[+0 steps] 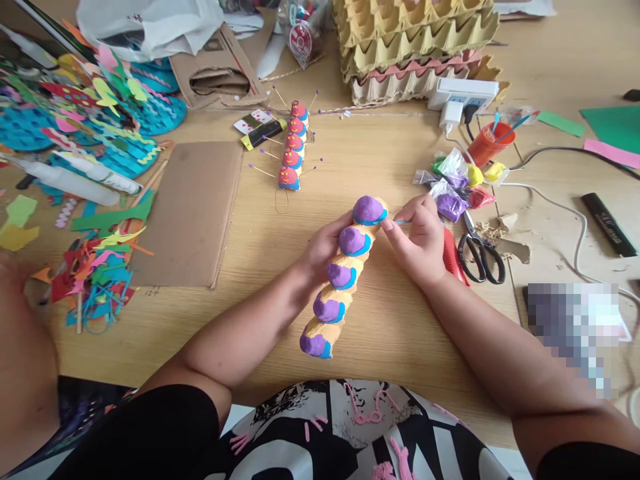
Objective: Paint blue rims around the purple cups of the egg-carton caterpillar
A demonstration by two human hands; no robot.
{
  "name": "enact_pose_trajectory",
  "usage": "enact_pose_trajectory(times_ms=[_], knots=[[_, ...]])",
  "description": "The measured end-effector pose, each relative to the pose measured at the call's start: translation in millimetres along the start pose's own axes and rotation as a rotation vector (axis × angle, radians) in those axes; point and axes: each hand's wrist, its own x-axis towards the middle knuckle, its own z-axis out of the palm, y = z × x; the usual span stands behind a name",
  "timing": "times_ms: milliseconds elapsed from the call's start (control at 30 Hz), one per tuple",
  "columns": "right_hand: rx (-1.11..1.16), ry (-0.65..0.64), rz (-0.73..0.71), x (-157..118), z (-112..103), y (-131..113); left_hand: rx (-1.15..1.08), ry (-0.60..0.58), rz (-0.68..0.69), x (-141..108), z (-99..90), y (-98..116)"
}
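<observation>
A strip of egg carton (351, 267) with several bumps slants across the middle of the view, each bump topped with purple clay and edged with blue. My left hand (327, 248) grips its upper part from the left side. At the far end on the right, my right hand (417, 240) pinches a thin blue stick (401, 221) between thumb and fingers, its tip close to the blue edge of the top bump. Beyond them lies a red and blue caterpillar figure (293, 148) with smiling faces and thin sticks poking out.
Cardboard (187, 213) and colourful paper scraps (103, 277) lie left. Egg trays (415, 50) are stacked behind. To the right are clay bags (453, 205), scissors (480, 257), an orange cup (491, 144) and a power strip (463, 93). Another person's arm (25, 353) is at far left.
</observation>
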Motion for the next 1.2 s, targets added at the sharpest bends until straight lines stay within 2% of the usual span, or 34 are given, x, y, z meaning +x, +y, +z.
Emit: enact_pose_trajectory(times_ms=[400,567,700,867,1200], knots=[[-0.03,-0.008,-0.002,1,0,-1,-0.034,-0.055,0.009,0,2.8,1],[0.003,-0.001,0.002,1,1,0,0.031,0.018,0.054,1,-4.3,0],[0.03,-0.001,0.018,1,2,2,0.011,-0.015,0.088,2,-10.2,-3],[0.034,-0.002,0.042,1,3,3,0.034,0.023,0.051,1,-9.2,-2],[0.097,-0.01,0.091,-2,3,6,0.012,-0.006,0.025,2,-13.9,-4]])
